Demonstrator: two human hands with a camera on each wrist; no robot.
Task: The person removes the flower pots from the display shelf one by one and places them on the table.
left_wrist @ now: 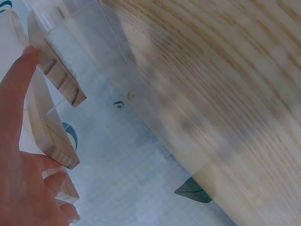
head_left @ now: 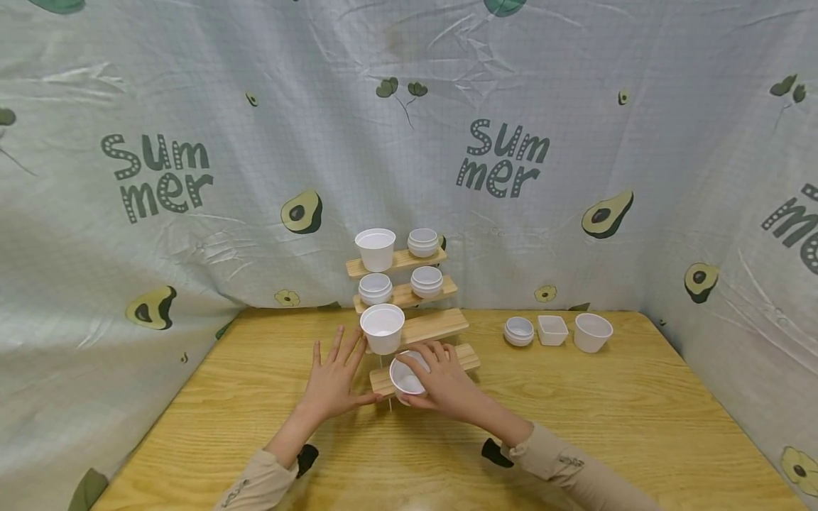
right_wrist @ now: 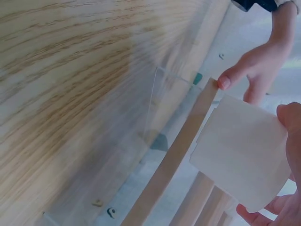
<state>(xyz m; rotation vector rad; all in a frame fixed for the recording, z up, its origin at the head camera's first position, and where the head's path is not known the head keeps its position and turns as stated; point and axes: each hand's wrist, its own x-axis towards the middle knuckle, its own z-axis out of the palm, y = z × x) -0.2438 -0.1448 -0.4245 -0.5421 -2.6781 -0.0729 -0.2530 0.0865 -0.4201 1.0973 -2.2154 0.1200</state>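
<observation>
My right hand (head_left: 450,383) grips a white plastic cup (head_left: 405,377) by its rim, over the lowest wooden board (head_left: 381,384) of a stepped display stand. The right wrist view shows the cup's plain side (right_wrist: 242,153) close against that board, between thumb and fingers. Spread wide, my left hand (head_left: 334,383) is at the stand's left side, its thumb (left_wrist: 29,52) touching the end of the lowest board. Another white cup (head_left: 382,330) stands on the left of the board above. Higher up are a tall cup (head_left: 375,250) and several small round jars (head_left: 427,282).
To the right on the wooden table (head_left: 543,397) stand a small round jar (head_left: 518,332), a square cup (head_left: 552,331) and a round cup (head_left: 592,333). Behind the stand hangs a printed cloth (head_left: 396,163). The stand has clear side panels (right_wrist: 155,99).
</observation>
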